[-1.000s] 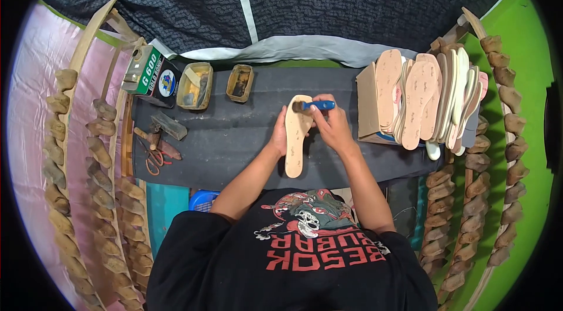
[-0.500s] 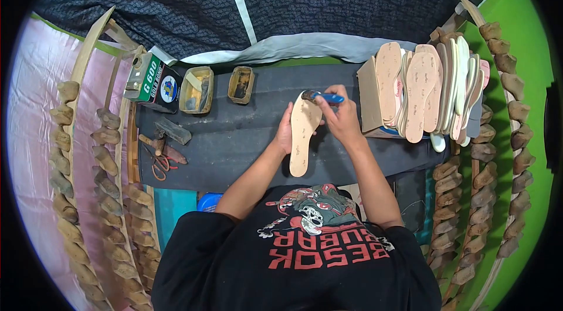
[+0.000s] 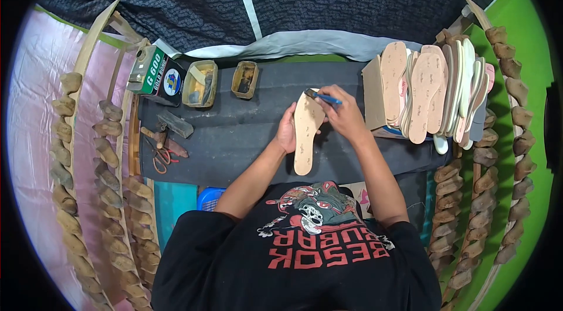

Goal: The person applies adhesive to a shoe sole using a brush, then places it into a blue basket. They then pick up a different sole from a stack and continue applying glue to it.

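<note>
Left hand (image 3: 286, 130) gripping a tan insole (image 3: 307, 129) by its left edge, right hand (image 3: 342, 113) pinching a blue-handled brush (image 3: 325, 97) — bristles touching the insole's far end — the insole being held above the dark surface (image 3: 246, 147), stacked insoles (image 3: 431, 88) standing right, glue can (image 3: 158, 76) sitting far left.

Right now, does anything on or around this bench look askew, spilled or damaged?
One white piece pokes out low beside the packed insoles, out of line with them. No spill or damage stands out.

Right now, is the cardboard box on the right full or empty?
Full: insoles crowd the box side by side and stick out of it.
</note>
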A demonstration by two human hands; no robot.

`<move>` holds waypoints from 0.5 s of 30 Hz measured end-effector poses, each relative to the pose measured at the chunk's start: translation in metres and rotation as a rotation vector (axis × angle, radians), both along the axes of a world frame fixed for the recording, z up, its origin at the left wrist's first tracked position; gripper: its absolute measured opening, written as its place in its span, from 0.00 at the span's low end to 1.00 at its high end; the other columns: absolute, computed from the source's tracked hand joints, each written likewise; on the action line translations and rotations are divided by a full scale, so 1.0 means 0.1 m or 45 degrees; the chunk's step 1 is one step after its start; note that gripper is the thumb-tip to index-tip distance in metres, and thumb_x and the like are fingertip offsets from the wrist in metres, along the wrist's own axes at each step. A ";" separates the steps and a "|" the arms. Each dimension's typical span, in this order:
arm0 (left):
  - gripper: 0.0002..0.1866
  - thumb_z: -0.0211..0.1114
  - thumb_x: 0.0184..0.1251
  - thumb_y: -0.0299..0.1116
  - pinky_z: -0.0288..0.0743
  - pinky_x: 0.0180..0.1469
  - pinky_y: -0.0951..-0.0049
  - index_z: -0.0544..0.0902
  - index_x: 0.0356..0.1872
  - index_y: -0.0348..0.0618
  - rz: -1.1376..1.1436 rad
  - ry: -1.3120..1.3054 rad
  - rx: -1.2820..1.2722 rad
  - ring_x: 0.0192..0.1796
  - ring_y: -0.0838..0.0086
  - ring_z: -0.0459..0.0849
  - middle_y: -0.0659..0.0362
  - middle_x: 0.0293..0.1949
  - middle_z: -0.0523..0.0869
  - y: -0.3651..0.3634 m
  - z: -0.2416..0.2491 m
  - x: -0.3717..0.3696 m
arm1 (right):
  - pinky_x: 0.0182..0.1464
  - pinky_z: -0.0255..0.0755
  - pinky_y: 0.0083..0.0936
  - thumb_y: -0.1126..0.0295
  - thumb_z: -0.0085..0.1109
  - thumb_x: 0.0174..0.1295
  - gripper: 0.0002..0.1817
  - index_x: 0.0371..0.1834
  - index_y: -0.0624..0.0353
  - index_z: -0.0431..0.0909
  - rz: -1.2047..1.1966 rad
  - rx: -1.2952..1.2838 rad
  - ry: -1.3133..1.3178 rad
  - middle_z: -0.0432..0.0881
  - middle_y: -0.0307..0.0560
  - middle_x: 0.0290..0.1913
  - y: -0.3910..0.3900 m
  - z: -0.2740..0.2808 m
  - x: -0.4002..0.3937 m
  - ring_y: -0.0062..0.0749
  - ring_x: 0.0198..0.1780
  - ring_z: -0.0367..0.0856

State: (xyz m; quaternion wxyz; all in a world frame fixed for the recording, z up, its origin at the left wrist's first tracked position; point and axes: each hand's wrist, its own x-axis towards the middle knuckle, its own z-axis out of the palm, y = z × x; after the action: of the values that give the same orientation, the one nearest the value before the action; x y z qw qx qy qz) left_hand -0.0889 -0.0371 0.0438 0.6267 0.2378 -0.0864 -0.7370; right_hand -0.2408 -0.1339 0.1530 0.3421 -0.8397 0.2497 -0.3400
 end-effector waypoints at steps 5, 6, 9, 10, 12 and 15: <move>0.35 0.44 0.80 0.66 0.86 0.54 0.60 0.77 0.69 0.50 0.059 0.169 0.087 0.52 0.62 0.89 0.55 0.54 0.88 0.03 0.02 0.02 | 0.44 0.78 0.39 0.73 0.68 0.66 0.09 0.45 0.64 0.81 0.151 -0.191 -0.019 0.85 0.56 0.40 0.25 -0.06 0.04 0.54 0.41 0.86; 0.35 0.44 0.80 0.67 0.87 0.53 0.61 0.77 0.69 0.49 0.037 0.137 0.058 0.51 0.62 0.89 0.55 0.54 0.88 0.03 -0.02 0.03 | 0.43 0.79 0.38 0.72 0.68 0.66 0.09 0.45 0.64 0.82 0.121 -0.181 -0.035 0.86 0.56 0.39 0.26 -0.06 0.05 0.53 0.39 0.86; 0.39 0.42 0.80 0.69 0.88 0.51 0.62 0.73 0.73 0.48 -0.022 0.044 -0.049 0.51 0.62 0.90 0.52 0.56 0.87 0.05 -0.16 0.05 | 0.40 0.80 0.37 0.71 0.67 0.68 0.09 0.46 0.65 0.82 0.003 -0.075 -0.071 0.87 0.54 0.36 0.16 -0.03 0.06 0.47 0.34 0.88; 0.38 0.43 0.80 0.69 0.89 0.51 0.61 0.75 0.72 0.48 -0.012 0.037 -0.049 0.50 0.62 0.91 0.53 0.56 0.88 0.06 -0.10 0.03 | 0.37 0.79 0.35 0.70 0.67 0.69 0.10 0.46 0.65 0.82 -0.070 -0.017 -0.070 0.86 0.53 0.34 0.11 -0.02 0.07 0.42 0.32 0.87; 0.37 0.45 0.80 0.69 0.89 0.50 0.59 0.77 0.69 0.49 0.010 0.022 -0.048 0.47 0.63 0.91 0.55 0.56 0.88 0.08 0.09 -0.03 | 0.33 0.76 0.31 0.69 0.67 0.70 0.10 0.46 0.65 0.83 -0.212 0.098 -0.068 0.85 0.51 0.30 0.04 0.00 0.09 0.34 0.27 0.85; 0.38 0.43 0.79 0.70 0.89 0.50 0.59 0.77 0.70 0.49 0.005 -0.007 -0.064 0.48 0.64 0.91 0.55 0.56 0.88 0.08 0.08 -0.04 | 0.31 0.75 0.30 0.69 0.65 0.71 0.09 0.44 0.65 0.81 -0.226 0.060 -0.169 0.83 0.50 0.27 0.06 0.05 0.09 0.31 0.26 0.83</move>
State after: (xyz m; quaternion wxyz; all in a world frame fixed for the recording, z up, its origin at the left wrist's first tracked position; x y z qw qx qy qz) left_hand -0.0931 -0.0291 0.0521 0.6336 0.2243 -0.1062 -0.7328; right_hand -0.2316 -0.1281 0.1580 0.3462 -0.7815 0.3078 -0.4180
